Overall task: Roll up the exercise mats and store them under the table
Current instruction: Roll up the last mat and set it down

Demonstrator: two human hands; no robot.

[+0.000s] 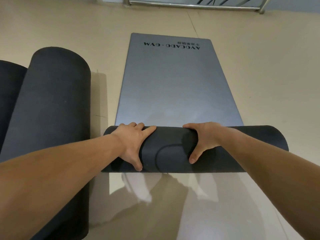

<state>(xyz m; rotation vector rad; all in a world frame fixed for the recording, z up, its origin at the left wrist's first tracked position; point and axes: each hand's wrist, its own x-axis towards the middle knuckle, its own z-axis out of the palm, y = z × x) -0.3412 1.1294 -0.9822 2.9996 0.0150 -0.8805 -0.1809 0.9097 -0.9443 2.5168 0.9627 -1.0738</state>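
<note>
Beige floor (259,84), glossy. Ahead, grey mat (173,84) lies flat on it, near end wound into dark roll (173,149). Both hands grip roll: left hand (133,144), right hand (204,141), fingers curled over far side, thumbs on near face. Two rolled mats (55,110) lie just left.

We see a glossy beige tiled floor (259,75) with thin seams, reflecting light near us, and a shiny steel tube railing (190,6) along its far edge.
</note>
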